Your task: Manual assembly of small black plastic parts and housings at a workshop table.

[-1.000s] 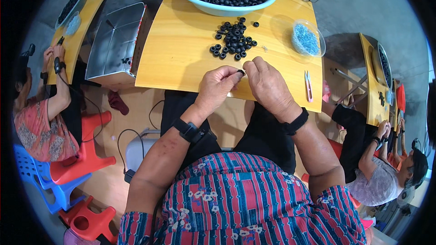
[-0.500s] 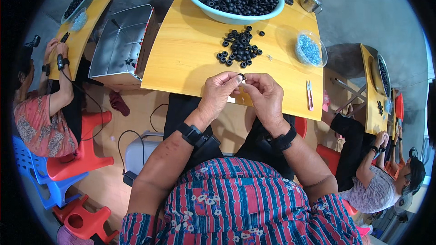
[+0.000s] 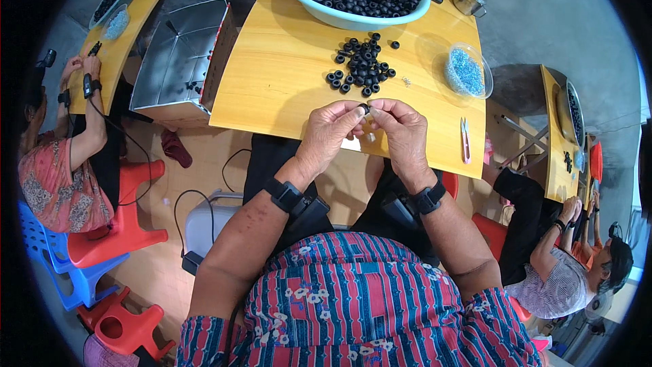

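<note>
Reangled R hand [image 3: 405,130], ring [image 3: 365,108] btwn hands [image 3: 329,132].

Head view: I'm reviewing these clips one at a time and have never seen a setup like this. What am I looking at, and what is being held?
There is no machine here: a person works with bare hands, filmed from above by a wide fisheye camera worn on the head, so straight edges look bent. Dark bands circle both wrists.

On the yellow table stand a pale blue basin full of small black rings, a loose pile of the same rings, a clear tub of bluish bits, small snips and a metal cup.

The left hand pinches one black ring; the right hand's fingertips meet beside it, but what they hold is unclear.
</note>
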Demonstrator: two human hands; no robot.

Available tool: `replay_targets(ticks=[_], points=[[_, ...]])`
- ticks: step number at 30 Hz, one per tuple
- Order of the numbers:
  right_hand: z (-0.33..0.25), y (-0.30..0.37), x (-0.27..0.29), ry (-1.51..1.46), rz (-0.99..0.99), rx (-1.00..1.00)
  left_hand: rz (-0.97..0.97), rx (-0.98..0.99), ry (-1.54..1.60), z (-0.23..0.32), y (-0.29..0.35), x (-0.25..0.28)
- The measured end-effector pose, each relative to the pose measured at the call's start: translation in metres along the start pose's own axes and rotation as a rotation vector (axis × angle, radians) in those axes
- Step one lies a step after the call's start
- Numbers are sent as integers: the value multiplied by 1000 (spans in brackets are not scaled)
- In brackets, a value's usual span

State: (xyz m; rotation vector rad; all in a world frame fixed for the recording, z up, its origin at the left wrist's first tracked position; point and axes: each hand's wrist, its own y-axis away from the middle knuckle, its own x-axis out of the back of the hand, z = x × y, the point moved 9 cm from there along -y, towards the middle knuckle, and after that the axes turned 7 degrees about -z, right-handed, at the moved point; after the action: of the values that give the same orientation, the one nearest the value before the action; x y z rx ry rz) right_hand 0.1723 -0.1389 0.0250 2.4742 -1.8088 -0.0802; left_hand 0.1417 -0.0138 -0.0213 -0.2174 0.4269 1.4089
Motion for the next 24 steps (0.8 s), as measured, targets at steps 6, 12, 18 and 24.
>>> replay_targets(ticks=[6, 12, 18, 24], points=[[-10, -6, 2, 216, -53, 157, -2, -80, -103, 6, -2, -4], [-12, 3, 5, 155, 7, 138, 29, -31, 0, 3, -1, -6], [-37, 16, -3, 440, 13, 369, 42, -29, 11, 1, 0, -8], [-56, 22, -15, 726, 1, 561, 0, -57, 54, 3, 0, -12]])
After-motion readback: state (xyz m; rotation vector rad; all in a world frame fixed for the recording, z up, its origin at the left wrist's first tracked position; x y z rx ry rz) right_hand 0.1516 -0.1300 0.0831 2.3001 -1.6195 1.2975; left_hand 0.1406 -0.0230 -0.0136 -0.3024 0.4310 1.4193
